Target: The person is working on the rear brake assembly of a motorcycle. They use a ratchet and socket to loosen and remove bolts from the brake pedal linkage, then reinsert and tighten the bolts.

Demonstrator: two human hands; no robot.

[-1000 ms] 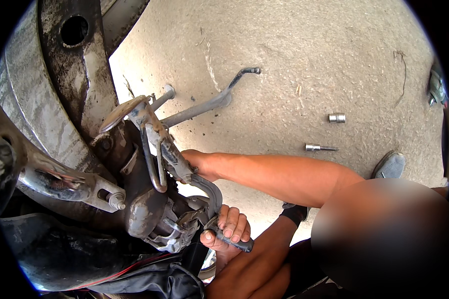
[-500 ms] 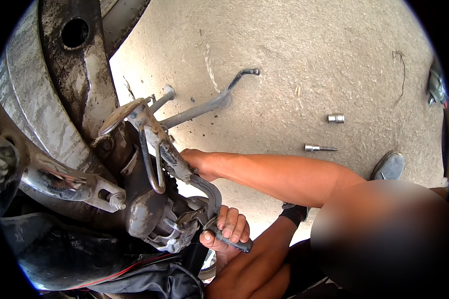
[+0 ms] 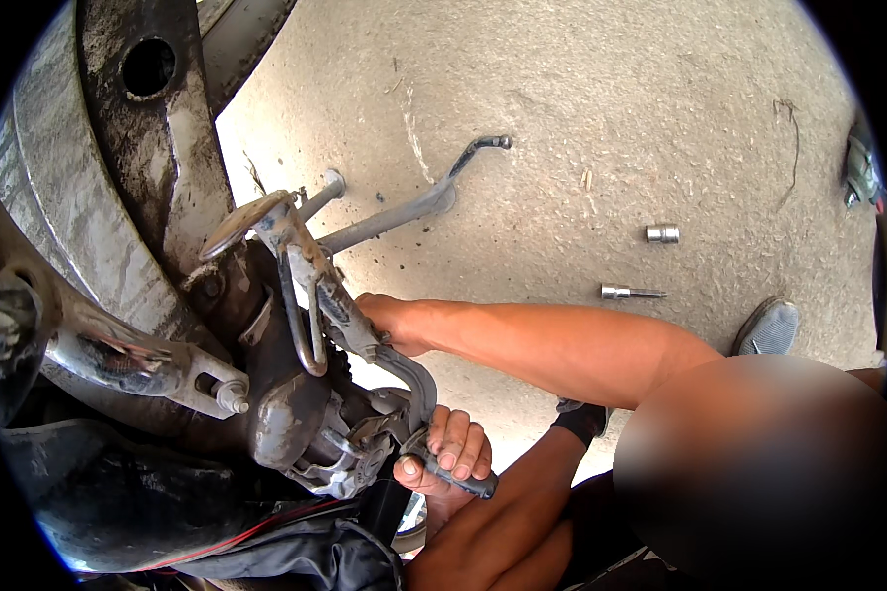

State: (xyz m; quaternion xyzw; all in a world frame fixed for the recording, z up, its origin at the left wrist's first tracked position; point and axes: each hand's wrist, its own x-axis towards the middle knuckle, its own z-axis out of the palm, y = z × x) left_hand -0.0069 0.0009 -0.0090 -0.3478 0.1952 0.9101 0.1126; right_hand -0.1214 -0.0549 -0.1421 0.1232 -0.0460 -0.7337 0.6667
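Observation:
My left hand is closed round the black rubber-covered end of a curved metal bar on a motorbike's underside, thumb on the left and fingers curled over from above. My right arm stretches in from the right, and my right hand reaches behind a worn metal bracket; its fingers are hidden there. A bent metal loop and a rusty flat plate stick out by that bracket. Below them sits a dirty metal housing.
A metal stand leg juts out over the concrete ground. A short socket and a bit socket lie right of it. A grey shoe stands near them. Thick dirty motorbike parts fill the left side.
The bracket, loop and rusty plate have shifted very slightly up and right. Both hands stay in nearly the same place.

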